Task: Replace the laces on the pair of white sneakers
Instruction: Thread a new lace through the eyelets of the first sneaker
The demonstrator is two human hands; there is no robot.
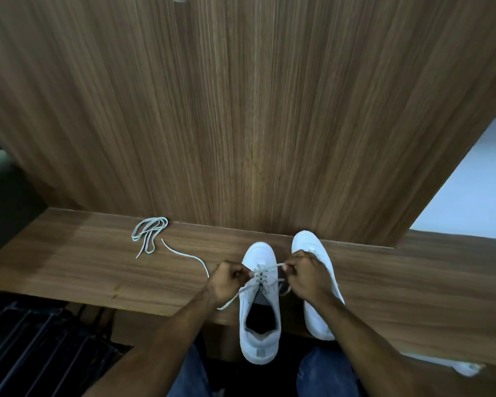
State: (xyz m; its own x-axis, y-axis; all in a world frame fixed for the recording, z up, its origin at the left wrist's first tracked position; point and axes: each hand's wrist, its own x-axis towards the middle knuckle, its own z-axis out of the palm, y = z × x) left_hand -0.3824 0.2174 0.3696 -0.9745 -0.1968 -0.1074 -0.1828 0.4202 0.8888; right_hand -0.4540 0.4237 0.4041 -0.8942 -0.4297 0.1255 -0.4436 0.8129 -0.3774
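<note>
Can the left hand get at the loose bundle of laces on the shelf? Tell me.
Probably yes: the bundle of laces lies in the open, but the left hand is busy, its fingers pinching the lace on the sneaker.

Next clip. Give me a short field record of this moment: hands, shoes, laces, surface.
left hand: pinches the lace at the left shoe
right hand: pinches the other end of the lace
left shoe: upright, partly laced, heel over the bench edge
right shoe: beside it, partly hidden by the right hand
spare lace: bundled on the bench, far left
loose lace: lies between bundle and left hand
</note>
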